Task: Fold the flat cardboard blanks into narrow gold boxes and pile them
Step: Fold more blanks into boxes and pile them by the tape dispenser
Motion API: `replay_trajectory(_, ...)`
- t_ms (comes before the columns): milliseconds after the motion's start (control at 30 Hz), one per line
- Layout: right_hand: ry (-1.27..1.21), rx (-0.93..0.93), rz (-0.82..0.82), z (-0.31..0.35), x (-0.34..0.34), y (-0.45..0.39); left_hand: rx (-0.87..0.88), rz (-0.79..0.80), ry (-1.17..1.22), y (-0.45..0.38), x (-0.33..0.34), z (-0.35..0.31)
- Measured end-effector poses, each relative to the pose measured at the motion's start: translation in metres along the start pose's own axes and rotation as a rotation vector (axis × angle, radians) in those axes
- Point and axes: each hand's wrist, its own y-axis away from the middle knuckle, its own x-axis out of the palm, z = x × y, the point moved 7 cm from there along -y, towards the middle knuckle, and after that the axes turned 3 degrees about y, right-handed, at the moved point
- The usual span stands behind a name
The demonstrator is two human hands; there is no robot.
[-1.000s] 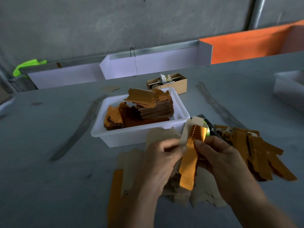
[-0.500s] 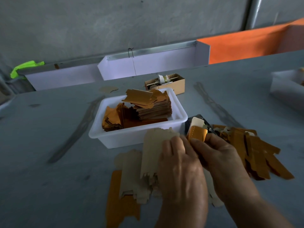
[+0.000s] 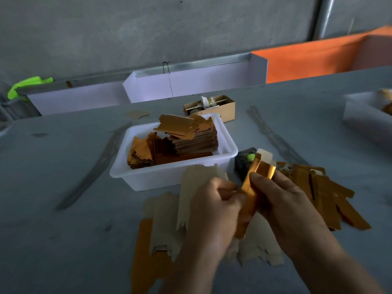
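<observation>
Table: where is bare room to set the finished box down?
Bare table lies left of the white tub and the flat blanks. More lies right, between the folded pile and the far tub. It is crowded around both hands, which hold the box.

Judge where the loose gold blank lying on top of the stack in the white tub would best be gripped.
Probably by the blank's near left edge, pinched from the tub's open left side. That edge juts past the stack with nothing under it, so a thumb could slip beneath. The rest lies flat on the stack, offering no purchase.
</observation>
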Motion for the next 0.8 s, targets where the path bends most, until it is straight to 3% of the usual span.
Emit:
replay_trajectory(67,-0.027,0.022,0.052,0.002,0.001,-0.001,-0.204,0.163,0.233,-0.004,0.001,0.013)
replay_trajectory(167,0.019,0.078,0.119,0.001,0.0,-0.005,-0.302,0.269,0.363,-0.002,0.004,0.016)
replay_trajectory(300,0.192,0.108,0.168,0.01,-0.007,-0.007,-0.329,0.175,0.424,-0.006,0.003,0.021)
replay_trajectory(367,0.434,0.033,0.025,0.025,-0.032,-0.012,-0.345,0.111,0.427,-0.006,0.002,0.025)
replay_trajectory(433,0.651,-0.076,-0.224,0.045,-0.067,-0.016,-0.346,0.073,0.402,-0.005,0.001,0.028)
replay_trajectory(500,0.781,-0.11,-0.329,0.053,-0.09,-0.017,-0.33,0.052,0.345,-0.004,0.001,0.03)
replay_trajectory(667,0.944,-0.011,-0.18,0.029,-0.093,-0.026,-0.301,0.027,0.276,-0.008,0.0,0.032)
replay_trajectory(800,0.942,-0.05,-0.134,0.025,-0.09,-0.032,-0.314,0.042,0.295,-0.007,0.002,0.032)
